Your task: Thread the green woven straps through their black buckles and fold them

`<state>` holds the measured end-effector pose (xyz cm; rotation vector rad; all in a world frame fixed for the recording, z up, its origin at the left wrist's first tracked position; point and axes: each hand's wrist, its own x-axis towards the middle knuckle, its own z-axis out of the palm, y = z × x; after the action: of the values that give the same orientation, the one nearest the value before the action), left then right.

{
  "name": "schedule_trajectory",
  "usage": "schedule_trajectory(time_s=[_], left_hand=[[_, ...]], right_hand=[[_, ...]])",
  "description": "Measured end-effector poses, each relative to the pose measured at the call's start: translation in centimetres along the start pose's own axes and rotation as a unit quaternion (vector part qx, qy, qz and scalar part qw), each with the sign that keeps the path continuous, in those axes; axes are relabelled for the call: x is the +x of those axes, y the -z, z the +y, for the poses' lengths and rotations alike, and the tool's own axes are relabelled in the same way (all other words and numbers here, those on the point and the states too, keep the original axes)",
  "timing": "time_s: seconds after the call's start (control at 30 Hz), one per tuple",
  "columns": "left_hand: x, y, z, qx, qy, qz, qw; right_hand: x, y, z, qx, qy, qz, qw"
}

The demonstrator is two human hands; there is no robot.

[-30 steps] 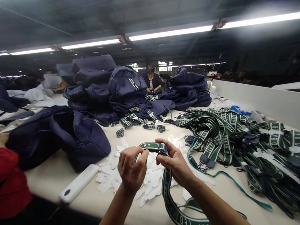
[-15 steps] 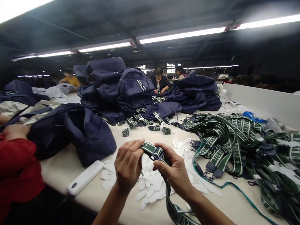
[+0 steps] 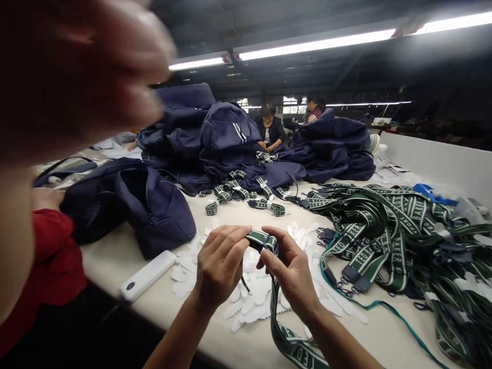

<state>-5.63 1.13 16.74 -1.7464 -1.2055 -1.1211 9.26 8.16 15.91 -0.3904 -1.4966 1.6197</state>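
Observation:
A green webbing strap (image 3: 283,338) with white lettering and pale edges runs between my two hands. My left hand (image 3: 221,267) pinches its upper end, fingers bent over it. My right hand (image 3: 293,277) grips the strap at a dark blue slider buckle (image 3: 270,243), thumb and forefinger on either side. From there the strap hangs below my right hand and curls toward the table's front edge. Under my hands lie loose white cut pieces (image 3: 255,309) in a scattered heap. My left fingertips are partly hidden behind the hand.
Lettered green straps (image 3: 373,217) are piled at right, with a teal cord (image 3: 387,303) trailing forward. Navy bags (image 3: 231,131) stack up behind; another bag (image 3: 161,210) lies left, near a white oblong device (image 3: 148,276). Another person's blurred hand (image 3: 134,53) fills the upper left.
The other person's hand has come in close at the upper left, blocking the view there. My hands hold the same strap, with the buckle turned slightly. The view has shifted a little left.

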Motion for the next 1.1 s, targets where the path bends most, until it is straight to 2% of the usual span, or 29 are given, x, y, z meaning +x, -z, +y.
schedule_trajectory(time_s=[0.27, 0.43, 0.63, 0.73, 0.93, 1.1], left_hand=[[0.3, -0.4, 0.8, -0.061, -0.004, -0.053, 0.997], [0.5, -0.2, 1.0, -0.079, -0.005, -0.044, 0.996], [0.2, 0.1, 0.5, -0.086, -0.013, -0.050, 0.995], [-0.2, -0.1, 0.3, -0.083, 0.001, -0.046, 0.995], [-0.6, 0.0, -0.3, -0.007, 0.073, 0.027, 0.997], [0.0, 1.0, -0.5, 0.016, 0.125, 0.074, 0.989]], right_hand=[[0.4, 0.3, 0.6, -0.034, -0.018, 0.007, 0.999], [0.1, 0.1, 1.0, -0.042, -0.038, -0.008, 0.998], [-0.4, 0.2, 1.5, -0.094, 0.006, 0.037, 0.995], [-0.4, 0.1, 1.7, -0.112, 0.020, 0.039, 0.993], [-0.6, -0.5, 1.1, 0.008, -0.056, -0.012, 0.998], [-0.7, 0.2, 0.3, 0.129, -0.154, -0.146, 0.969]])
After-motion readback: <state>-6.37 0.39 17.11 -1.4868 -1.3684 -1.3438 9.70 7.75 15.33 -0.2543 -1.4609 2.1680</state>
